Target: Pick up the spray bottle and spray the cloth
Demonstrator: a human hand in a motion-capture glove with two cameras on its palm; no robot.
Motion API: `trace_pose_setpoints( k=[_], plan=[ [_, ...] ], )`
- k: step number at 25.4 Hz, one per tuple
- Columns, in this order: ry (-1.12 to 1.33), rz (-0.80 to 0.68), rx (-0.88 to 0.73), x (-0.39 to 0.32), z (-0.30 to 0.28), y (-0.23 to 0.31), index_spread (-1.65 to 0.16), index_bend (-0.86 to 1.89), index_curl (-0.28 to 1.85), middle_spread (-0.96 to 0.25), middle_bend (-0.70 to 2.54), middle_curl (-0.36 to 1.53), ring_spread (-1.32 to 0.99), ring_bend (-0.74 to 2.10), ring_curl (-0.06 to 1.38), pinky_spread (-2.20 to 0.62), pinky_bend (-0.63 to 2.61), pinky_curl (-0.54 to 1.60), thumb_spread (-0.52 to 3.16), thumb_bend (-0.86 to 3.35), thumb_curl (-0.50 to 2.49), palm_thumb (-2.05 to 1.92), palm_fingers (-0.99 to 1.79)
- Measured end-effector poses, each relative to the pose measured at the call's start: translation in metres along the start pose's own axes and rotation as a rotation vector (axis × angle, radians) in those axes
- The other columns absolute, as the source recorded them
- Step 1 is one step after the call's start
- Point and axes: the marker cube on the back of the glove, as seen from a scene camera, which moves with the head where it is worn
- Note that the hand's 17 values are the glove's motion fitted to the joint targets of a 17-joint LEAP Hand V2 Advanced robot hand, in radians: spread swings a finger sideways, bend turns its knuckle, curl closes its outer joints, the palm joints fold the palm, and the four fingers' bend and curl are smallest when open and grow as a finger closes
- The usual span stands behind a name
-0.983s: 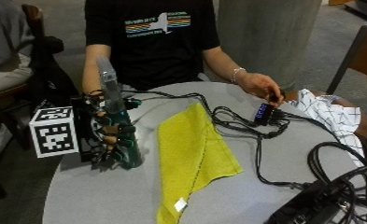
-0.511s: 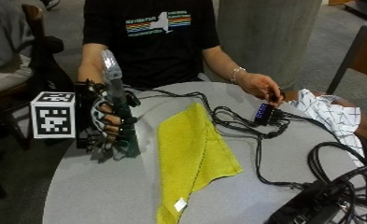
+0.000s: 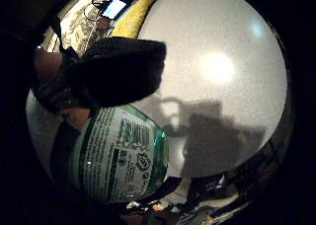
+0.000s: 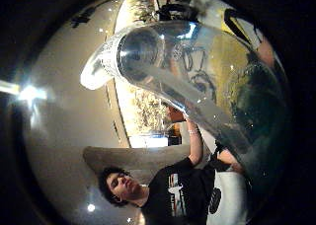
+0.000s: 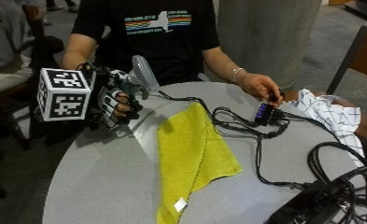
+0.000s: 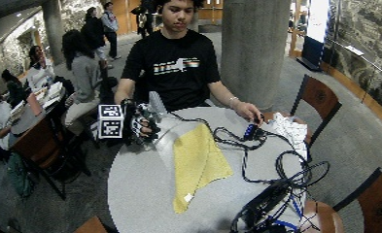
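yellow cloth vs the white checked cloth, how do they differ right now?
Colour: the yellow cloth is plain yellow; the white checked cloth is white with thin dark grid lines.
Pose: the yellow cloth lies flat and folded into a long strip; the white checked cloth is crumpled.
Place: the yellow cloth is mid-table, beside the right hand gripping the spray bottle; the white checked cloth lies at the table's far edge beyond the bare hand.
Shared: neither is held.
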Motion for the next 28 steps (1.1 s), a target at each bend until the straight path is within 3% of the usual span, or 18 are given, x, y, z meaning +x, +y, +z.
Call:
trace_pose_setpoints(
  k=[13,28],
  plan=[
    [-0.007,0.229,-0.206,0.008,0.027,0.002,-0.20,0.13,0.35,-0.05,0.33,0.46,-0.02,0.38,0.39,0.15,0.45,0.32,0.60,-0.04,0.61,1.03,1.10],
    [0.034,0.343,-0.272,0.013,0.039,0.004,-0.19,0.12,0.35,-0.03,0.34,0.48,0.00,0.40,0.41,0.14,0.47,0.33,0.71,-0.03,0.62,0.99,1.11]
  ],
)
